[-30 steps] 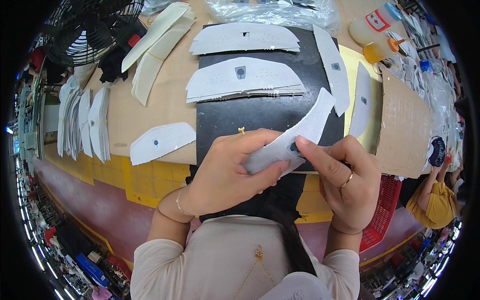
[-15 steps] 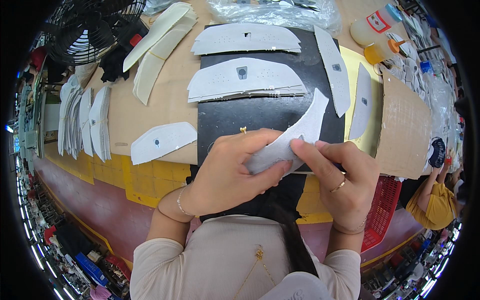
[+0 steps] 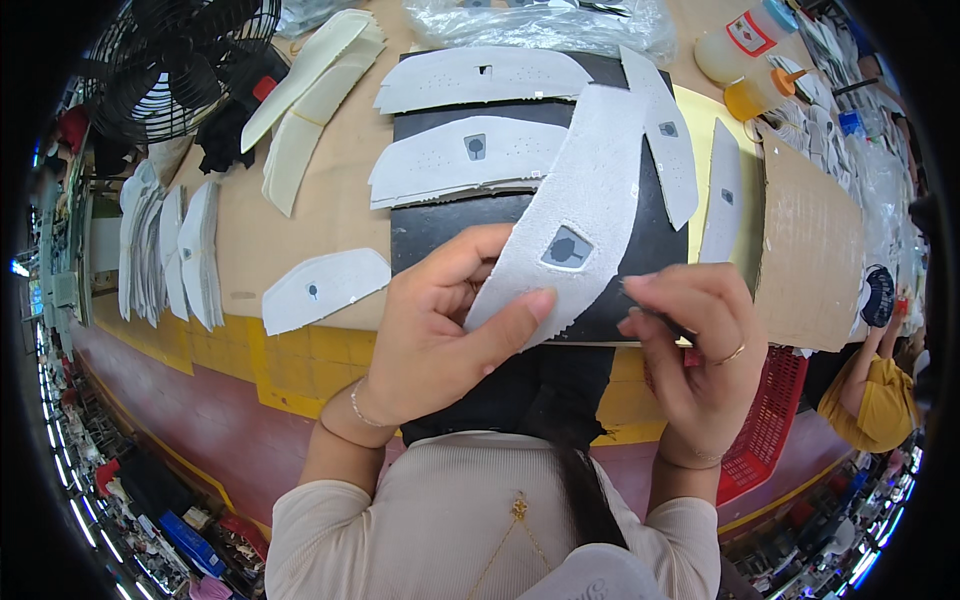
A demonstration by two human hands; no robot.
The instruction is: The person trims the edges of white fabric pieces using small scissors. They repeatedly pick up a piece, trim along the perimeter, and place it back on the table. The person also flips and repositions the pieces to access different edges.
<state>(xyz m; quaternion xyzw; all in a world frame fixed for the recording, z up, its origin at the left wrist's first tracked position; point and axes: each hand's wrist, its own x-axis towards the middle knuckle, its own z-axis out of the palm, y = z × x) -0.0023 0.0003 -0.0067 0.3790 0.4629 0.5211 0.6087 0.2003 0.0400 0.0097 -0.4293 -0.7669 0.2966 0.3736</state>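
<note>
We see the left hand (image 3: 440, 330) with its grip pinching the near end of a pale curved panel (image 3: 595, 160), thumb on the face and fingers behind. The panel is tilted up over the black mat (image 3: 655, 245) on the tan desk (image 3: 320, 225), its surface finely grained and matte, its near end edged with small notches. Set into it is a smooth grey patch (image 3: 567, 249) with rounded corners and a darker round-headed shape. The right hand (image 3: 710, 350), just right of the panel and apart from it, has its grip pressed together on a slim dark object (image 3: 672, 322).

Farther off on the mat lie two layered stacks of similar panels, a far stack (image 3: 440, 80) with a small dark notch and a nearer stack (image 3: 420, 165) dotted with tiny holes. To the right, a stiff brown cardboard sheet (image 3: 815, 250) stands beside a yellow sheet (image 3: 752, 200).

The held panel covers the nearer stack's right end. Most of the slim object is hidden by fingers, so we cannot tell its full shape. The crinkled clear plastic (image 3: 540, 30) is cut off at the far edge.
</note>
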